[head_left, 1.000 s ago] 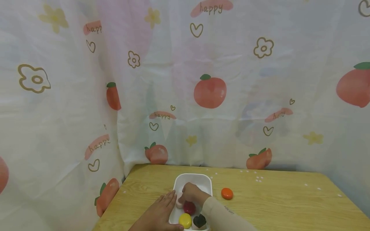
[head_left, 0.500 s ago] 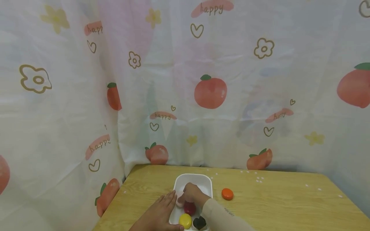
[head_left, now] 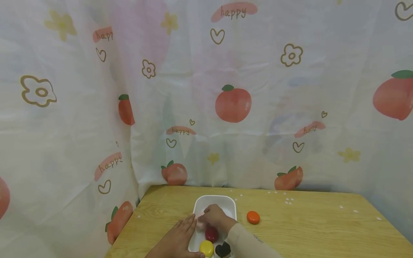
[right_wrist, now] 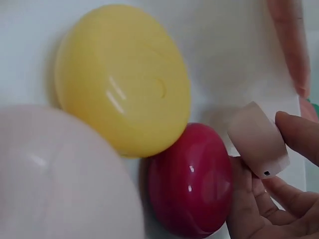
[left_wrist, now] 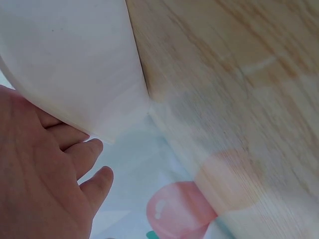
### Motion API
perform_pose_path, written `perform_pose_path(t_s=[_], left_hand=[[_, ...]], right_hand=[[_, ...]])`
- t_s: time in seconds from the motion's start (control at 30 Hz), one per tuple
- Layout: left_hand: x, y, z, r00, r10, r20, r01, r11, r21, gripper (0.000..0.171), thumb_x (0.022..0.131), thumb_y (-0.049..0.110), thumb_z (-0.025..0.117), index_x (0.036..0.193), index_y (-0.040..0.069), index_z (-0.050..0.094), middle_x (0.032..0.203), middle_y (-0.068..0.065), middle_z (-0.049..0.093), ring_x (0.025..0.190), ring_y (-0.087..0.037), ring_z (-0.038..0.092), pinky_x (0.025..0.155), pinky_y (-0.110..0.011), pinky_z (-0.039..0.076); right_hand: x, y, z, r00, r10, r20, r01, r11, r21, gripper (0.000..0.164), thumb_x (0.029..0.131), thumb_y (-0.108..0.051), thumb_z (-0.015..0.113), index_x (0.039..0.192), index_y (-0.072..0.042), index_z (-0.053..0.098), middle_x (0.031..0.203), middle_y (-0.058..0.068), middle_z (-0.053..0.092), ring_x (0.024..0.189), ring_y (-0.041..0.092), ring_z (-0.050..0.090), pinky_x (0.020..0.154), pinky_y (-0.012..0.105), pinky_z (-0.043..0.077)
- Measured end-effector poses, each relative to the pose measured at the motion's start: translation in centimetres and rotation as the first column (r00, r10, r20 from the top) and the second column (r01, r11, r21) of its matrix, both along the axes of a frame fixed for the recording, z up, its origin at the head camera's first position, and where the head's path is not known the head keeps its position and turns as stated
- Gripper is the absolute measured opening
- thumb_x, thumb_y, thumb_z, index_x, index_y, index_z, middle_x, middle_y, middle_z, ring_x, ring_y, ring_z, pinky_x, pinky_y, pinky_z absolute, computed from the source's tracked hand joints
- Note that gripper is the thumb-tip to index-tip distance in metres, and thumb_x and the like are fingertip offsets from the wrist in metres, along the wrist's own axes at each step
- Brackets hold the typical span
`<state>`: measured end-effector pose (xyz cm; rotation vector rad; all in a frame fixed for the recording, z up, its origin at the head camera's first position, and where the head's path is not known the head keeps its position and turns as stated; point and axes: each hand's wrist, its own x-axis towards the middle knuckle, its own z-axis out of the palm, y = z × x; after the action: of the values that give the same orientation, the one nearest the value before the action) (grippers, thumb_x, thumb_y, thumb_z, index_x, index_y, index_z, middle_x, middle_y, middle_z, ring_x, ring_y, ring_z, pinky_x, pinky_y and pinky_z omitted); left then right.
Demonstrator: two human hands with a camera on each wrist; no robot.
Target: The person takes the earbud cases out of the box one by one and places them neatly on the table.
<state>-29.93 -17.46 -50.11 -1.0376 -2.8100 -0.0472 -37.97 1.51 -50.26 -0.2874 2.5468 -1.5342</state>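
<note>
My right hand (head_left: 214,216) reaches into a white tray (head_left: 221,199) and pinches a pale pink rounded piece (right_wrist: 259,142) between thumb and fingers. In the right wrist view that piece is tilted and bears a small black mark near its lower edge. My left hand (head_left: 179,234) lies along the tray's left side, its mostly straight fingers touching the rim; the left wrist view shows fingertips against the outer wall. Close to the right hand lies a glossy dark red rounded piece (right_wrist: 192,181). A yellow rounded piece (right_wrist: 122,79) touches it, near my left thumb.
A pale piece with a black heart top (head_left: 222,249) sits in the tray's near right corner, partly cut off. An orange rounded piece (head_left: 253,217) lies on the wooden table (head_left: 306,222) right of the tray. A printed curtain (head_left: 232,150) hangs behind and at the left.
The pale pink piece shifts slightly in my right hand's fingers and looks blurred now, with the hand turned a little. My left hand keeps its place at the tray.
</note>
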Motion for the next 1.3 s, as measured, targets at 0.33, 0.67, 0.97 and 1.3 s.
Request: perform_pose_path(t_s=[0.33,0.67,0.97,1.3], left_hand=[[0.1,0.1,0.2,1.000,0.011,0.023,-0.012,1.000,0.008,0.106,0.084,0.082,0.036,0.149,-0.002,0.034,0.156,-0.017,0.028,0.141,-0.030,0.029,0.107,-0.053,0.033],[0.1,0.3,0.4,0.996,0.039,0.078,-0.040,0.999,0.009,0.106,0.083,0.081,0.039,0.151,0.000,0.032,0.157,-0.015,0.025,0.142,-0.028,0.027,0.109,-0.053,0.030],[0.2,0.2,0.3,0.999,0.028,0.030,-0.028,1.000,-0.005,0.108,0.082,0.083,0.036,0.149,-0.002,0.035,0.155,-0.017,0.029,0.141,-0.029,0.030,0.108,-0.052,0.032],[0.1,0.2,0.1,0.998,0.042,0.051,-0.041,0.999,-0.017,0.107,0.082,0.084,0.036,0.149,0.000,0.036,0.156,-0.016,0.028,0.141,-0.029,0.029,0.109,-0.052,0.031]], right_hand=[[-0.2,0.4,0.5,0.993,0.044,0.108,-0.019,0.974,-0.225,0.044,0.085,-0.005,0.073,0.112,0.022,0.052,0.091,0.018,0.060,0.077,0.025,0.065,0.068,0.039,0.058],[0.1,1.1,1.7,0.986,0.048,0.159,-0.012,0.976,-0.219,0.044,0.085,-0.006,0.074,0.115,0.020,0.053,0.094,0.017,0.060,0.080,0.024,0.064,0.071,0.039,0.058],[0.7,2.1,2.4,0.983,0.090,0.158,-0.044,0.960,-0.277,0.046,0.086,-0.006,0.073,0.116,0.021,0.051,0.094,0.017,0.061,0.080,0.026,0.065,0.076,0.045,0.057],[1.1,2.9,3.1,0.981,0.108,0.161,-0.058,0.955,-0.291,0.037,0.086,-0.005,0.072,0.108,0.018,0.054,0.092,0.017,0.062,0.076,0.023,0.066,0.074,0.041,0.057]])
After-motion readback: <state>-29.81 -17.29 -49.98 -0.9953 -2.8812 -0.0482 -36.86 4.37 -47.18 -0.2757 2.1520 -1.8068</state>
